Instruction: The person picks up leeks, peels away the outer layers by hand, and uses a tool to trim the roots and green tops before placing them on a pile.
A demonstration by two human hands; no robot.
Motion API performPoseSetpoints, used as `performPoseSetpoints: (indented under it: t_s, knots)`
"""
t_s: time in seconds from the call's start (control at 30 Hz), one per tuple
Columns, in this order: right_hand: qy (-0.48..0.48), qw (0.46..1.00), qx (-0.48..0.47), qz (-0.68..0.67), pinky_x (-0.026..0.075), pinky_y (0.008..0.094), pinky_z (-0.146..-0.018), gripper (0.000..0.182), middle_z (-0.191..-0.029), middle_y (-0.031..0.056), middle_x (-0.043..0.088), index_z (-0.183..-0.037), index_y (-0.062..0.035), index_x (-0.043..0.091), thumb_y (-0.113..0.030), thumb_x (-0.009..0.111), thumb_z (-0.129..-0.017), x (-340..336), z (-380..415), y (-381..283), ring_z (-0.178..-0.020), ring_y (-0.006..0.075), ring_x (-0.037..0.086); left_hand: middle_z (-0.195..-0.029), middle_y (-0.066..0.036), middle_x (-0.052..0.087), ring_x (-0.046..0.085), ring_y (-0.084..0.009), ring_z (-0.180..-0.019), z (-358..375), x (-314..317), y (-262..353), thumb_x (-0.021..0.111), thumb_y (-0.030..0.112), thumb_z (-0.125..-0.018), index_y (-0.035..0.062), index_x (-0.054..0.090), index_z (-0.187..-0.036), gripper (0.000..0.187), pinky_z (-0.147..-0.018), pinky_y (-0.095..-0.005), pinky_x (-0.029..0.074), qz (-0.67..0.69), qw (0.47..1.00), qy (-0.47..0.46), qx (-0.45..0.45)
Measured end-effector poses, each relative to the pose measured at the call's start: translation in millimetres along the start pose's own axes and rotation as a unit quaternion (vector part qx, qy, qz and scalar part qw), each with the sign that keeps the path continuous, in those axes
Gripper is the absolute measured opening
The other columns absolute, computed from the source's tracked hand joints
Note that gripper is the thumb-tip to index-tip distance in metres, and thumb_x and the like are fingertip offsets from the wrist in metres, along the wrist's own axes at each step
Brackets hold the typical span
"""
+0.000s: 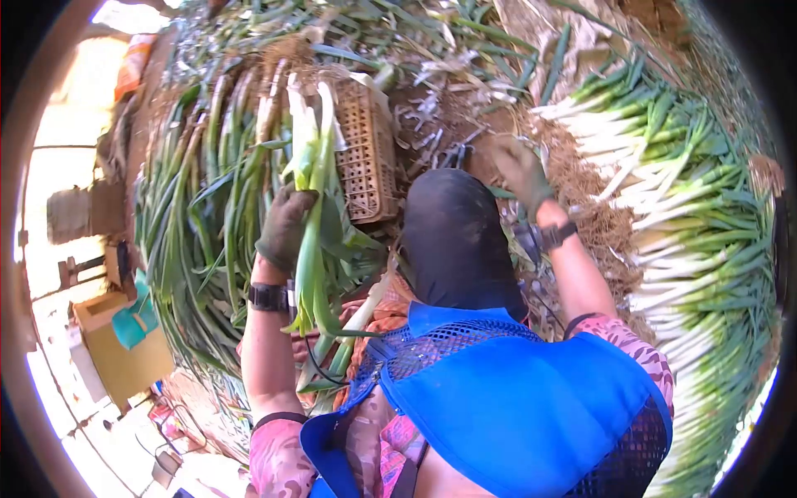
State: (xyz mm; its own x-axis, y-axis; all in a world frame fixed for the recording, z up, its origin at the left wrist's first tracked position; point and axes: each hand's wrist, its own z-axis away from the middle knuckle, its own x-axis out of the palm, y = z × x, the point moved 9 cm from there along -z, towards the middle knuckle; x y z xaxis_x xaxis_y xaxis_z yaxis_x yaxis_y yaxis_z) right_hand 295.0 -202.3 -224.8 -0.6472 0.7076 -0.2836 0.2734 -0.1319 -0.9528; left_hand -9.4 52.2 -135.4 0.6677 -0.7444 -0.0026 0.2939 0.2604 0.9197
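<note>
My left hand (pixel 286 226), in a dark glove, is closed around a leek (pixel 309 241). The leek's pale end points up and its green leaves hang down past my wrist. Behind it stands a tan plastic crate (pixel 365 153) with a lattice side. My right hand (pixel 519 173), also gloved, is over the littered ground beside the rooty ends of the leek row; its fingers are smeared, and whatever may be in them cannot be made out.
Untrimmed leeks (pixel 207 191) lie heaped on the left. A long row of leeks (pixel 681 232) with white stems and roots lines the right. Leaf scraps (pixel 436 104) cover the ground ahead. A cardboard box (pixel 124 357) and a teal item (pixel 135 315) are at far left.
</note>
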Motion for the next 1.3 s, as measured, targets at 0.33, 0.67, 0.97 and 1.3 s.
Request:
performPoseSetpoints:
  t_s: [0.33, 0.67, 0.97, 1.3]
  knots:
    - [-0.349, 0.826, 0.141, -0.419, 0.052, 0.0291, -0.069, 0.023, -0.092, 0.0046, 0.07, -0.108, -0.0042, 0.069, -0.017, 0.064, -0.09, 288.1, -1.5, -113.6, -0.075, 0.0138, 0.064, -0.106, -0.006, 0.064, 0.061, -0.0136, -0.087, 119.2, 31.6, 8.1, 0.062, 0.017, -0.087, 0.0005, 0.052, -0.129, 0.047, -0.079, -0.0279, 0.051, 0.029, 0.997, -0.077, -0.012]
    - [-0.171, 0.981, -0.029, -0.084, 0.051, 0.0328, -0.068, 0.011, -0.083, 0.004, 0.066, -0.094, -0.0104, 0.065, -0.015, 0.065, -0.084, 201.0, -19.4, -103.2, -0.078, 0.0175, 0.065, -0.099, -0.003, 0.064, 0.062, -0.013, -0.086, 137.5, -19.3, -27.2, 0.061, 0.009, -0.091, 0.0047, 0.057, -0.125, 0.034, -0.078, -0.0279, 0.052, 0.097, 0.995, 0.003, -0.038]
    - [-0.062, 0.893, 0.105, -0.434, 0.056, 0.0306, -0.069, 0.027, -0.093, 0.0118, 0.066, -0.115, -0.0046, 0.056, -0.008, 0.063, -0.089, 191.5, -34.0, -100.4, -0.08, 0.0235, 0.065, -0.108, -0.008, 0.065, 0.064, -0.0186, -0.095, 165.6, -57.2, 11.6, 0.061, 0.017, -0.093, 0.0031, 0.053, -0.13, 0.041, -0.088, -0.0346, 0.052, 0.044, 0.999, 0.012, 0.018]
    - [-0.223, 0.958, -0.046, -0.177, 0.05, 0.0339, -0.083, 0.061, -0.103, 0.0191, 0.068, -0.127, -0.0001, 0.051, -0.043, 0.067, -0.087, 257.6, 44.9, -179.8, -0.09, 0.0244, 0.067, -0.088, -0.005, 0.064, 0.061, -0.0137, -0.072, 77.2, -3.3, -22.7, 0.069, 0.015, -0.085, 0.0012, 0.054, -0.113, 0.035, -0.063, -0.0291, 0.052, -0.001, 0.999, 0.048, 0.002]
